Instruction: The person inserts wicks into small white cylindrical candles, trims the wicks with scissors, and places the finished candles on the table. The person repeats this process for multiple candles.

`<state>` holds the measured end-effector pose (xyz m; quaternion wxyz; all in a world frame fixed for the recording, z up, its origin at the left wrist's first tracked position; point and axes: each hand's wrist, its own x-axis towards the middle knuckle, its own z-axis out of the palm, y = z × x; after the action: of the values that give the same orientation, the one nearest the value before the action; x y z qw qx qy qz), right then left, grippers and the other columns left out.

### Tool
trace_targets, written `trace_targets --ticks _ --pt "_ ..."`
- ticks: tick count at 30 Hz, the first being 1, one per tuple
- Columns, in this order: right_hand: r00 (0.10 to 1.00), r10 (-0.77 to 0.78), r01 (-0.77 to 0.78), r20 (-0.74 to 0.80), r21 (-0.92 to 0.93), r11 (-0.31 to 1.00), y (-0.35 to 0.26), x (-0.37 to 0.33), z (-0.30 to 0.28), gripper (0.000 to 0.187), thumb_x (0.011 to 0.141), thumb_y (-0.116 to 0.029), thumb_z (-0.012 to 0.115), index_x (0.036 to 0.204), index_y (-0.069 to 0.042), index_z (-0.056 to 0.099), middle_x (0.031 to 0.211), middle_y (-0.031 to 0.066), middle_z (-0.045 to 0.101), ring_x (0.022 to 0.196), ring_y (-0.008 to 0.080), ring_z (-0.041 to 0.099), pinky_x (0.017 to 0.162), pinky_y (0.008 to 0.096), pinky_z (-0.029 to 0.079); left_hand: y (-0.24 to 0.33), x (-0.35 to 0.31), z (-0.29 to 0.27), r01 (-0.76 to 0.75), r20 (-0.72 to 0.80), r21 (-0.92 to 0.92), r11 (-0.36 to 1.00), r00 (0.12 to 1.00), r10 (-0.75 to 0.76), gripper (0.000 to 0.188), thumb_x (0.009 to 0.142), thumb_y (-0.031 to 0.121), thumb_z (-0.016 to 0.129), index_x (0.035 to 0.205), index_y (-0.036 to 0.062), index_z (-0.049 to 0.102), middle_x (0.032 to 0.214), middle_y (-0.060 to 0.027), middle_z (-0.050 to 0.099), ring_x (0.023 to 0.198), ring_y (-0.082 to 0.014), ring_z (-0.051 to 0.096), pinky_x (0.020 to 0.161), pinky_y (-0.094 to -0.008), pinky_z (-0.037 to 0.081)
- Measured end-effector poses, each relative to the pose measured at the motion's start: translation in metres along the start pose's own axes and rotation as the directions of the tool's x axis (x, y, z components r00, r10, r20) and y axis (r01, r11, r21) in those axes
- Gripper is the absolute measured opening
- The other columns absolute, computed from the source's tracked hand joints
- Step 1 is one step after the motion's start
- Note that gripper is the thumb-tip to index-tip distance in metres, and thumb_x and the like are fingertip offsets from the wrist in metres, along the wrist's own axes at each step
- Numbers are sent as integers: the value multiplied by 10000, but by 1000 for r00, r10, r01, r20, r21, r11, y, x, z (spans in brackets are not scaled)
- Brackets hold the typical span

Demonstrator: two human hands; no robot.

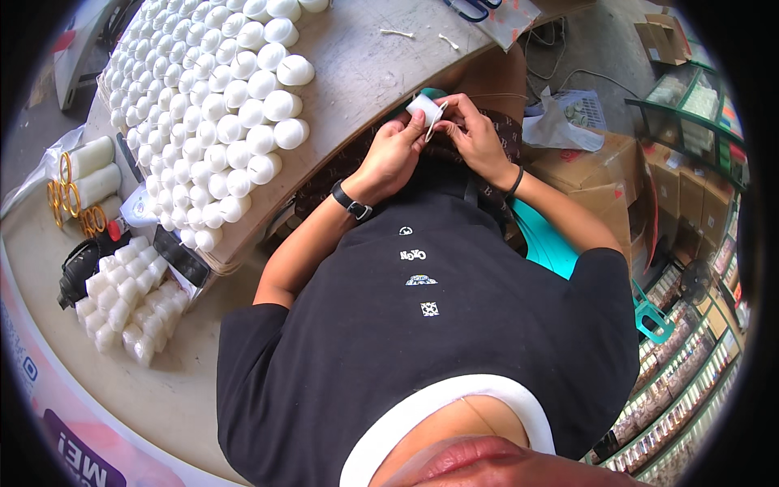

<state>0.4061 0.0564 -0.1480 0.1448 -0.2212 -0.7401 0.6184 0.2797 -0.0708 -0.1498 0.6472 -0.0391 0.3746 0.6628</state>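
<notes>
My left hand (393,156) is closed around a small white cylindrical piece (422,106), its thumb laid along the side. Close beside it, my right hand (477,140) pinches a white cord (436,124) that curves in a loop against the piece. Both hands are together above my lap, just off the table's near edge. Left of them, on the table (357,89), crowd many white round-topped pieces (284,105) with thin wick-like strands on top. Whether the cord is fixed to the held piece cannot be told.
Scissors (469,8) and two short white cord bits (398,33) lie toward the table's far side. Spools (91,154) and plastic-wrapped white pieces (134,300) are at left. Cardboard boxes (588,166), a white basket (583,109) and shelves (698,105) stand at right.
</notes>
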Motion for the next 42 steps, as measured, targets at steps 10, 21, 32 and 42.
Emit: trace_targets --ticks 10,21,32,42 --pt "999 22 -26 -38 -118 993 -9 6 8 300 920 15 621 1211 12 548 959 136 663 867 211 693 749 328 539 -5 1 7 -162 14 -131 978 986 166 342 1042 299 515 1141 -15 607 1141 -78 646 1062 -158 588 1034 -364 424" --pt "992 -118 93 -39 -398 913 -23 12 14 322 854 71 581 1172 23 554 1064 221 631 941 418 641 778 439 529 1 -1 6 -44 -4 -302 952 999 45 354 1036 264 530 1141 -71 578 1115 -113 627 1058 -179 589 1048 -360 437" --pt "993 -111 107 28 -580 808 -44 21 11 370 804 94 577 1168 26 571 1038 204 628 880 404 637 751 433 517 -2 5 -4 47 125 -444 895 992 10 373 996 213 589 1238 -58 506 1199 -118 579 1116 -203 549 1116 -361 381" --pt "995 -80 100 63 -741 664 -63 24 20 401 807 80 573 1206 35 574 995 188 595 855 381 603 758 442 492 -12 15 -18 187 247 -630 754 969 -34 387 968 183 631 1248 -50 500 1132 -101 576 1032 -188 539 1086 -331 397"
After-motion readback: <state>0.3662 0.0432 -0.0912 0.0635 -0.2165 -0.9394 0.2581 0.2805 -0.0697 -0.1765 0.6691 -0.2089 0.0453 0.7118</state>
